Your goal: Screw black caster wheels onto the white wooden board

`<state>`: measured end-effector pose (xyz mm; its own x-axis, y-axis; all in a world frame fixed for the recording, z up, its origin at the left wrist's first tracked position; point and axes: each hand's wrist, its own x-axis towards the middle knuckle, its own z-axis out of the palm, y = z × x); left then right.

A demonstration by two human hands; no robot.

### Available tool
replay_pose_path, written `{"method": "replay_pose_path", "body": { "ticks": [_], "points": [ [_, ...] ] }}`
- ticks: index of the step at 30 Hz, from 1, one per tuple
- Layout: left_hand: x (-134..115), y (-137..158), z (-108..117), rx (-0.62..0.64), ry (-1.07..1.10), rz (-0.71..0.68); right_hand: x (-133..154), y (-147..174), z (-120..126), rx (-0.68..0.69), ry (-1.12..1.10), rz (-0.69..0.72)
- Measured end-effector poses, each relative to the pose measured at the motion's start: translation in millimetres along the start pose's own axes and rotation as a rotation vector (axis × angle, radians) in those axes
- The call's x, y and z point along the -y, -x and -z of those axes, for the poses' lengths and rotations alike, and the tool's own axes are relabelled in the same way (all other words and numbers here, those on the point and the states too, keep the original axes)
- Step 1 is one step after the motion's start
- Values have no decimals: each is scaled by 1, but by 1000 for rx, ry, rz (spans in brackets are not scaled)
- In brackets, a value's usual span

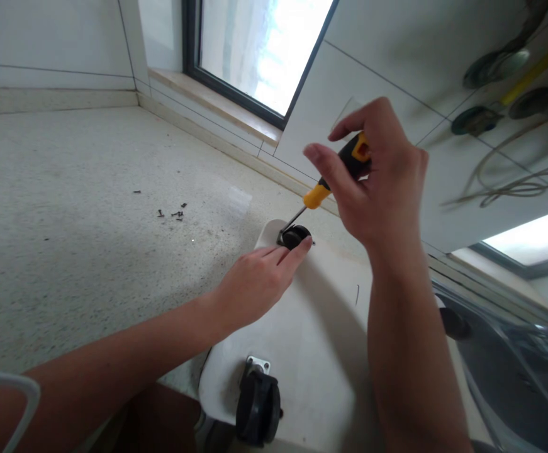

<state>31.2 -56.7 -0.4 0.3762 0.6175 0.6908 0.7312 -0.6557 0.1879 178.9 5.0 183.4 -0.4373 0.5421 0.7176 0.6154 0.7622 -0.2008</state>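
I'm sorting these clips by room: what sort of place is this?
Probably a kitchen: a speckled countertop, a yellow pipe at upper right, and what looks like a sink.

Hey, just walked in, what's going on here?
A person's right hand holds a yellow-and-black screwdriver, its tip at the base of a black caster on a white board. The left hand touches that caster. A second caster sits at the board's nearer end, and small screws lie loose on the speckled counter.
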Motion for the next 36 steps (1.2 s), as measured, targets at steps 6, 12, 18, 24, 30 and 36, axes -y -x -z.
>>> {"method": "replay_pose_path", "body": {
  "ticks": [6,12,18,24,30,36],
  "points": [
    [0,0,1,4,-6,-10,6,3,6,130,-123,49],
    [0,0,0,6,-21,-10,16,4,6,191,-110,94],
    [0,1,-1,15,-27,-13,17,3,8,-28,91,35],
    [0,0,-1,35,-25,-10,14,5,5,144,-95,40],
    [0,0,1,25,-12,-10,6,3,0,78,-58,21],
    [0,0,0,9,-24,-16,0,3,0,19,-92,-22]
  ]
}}
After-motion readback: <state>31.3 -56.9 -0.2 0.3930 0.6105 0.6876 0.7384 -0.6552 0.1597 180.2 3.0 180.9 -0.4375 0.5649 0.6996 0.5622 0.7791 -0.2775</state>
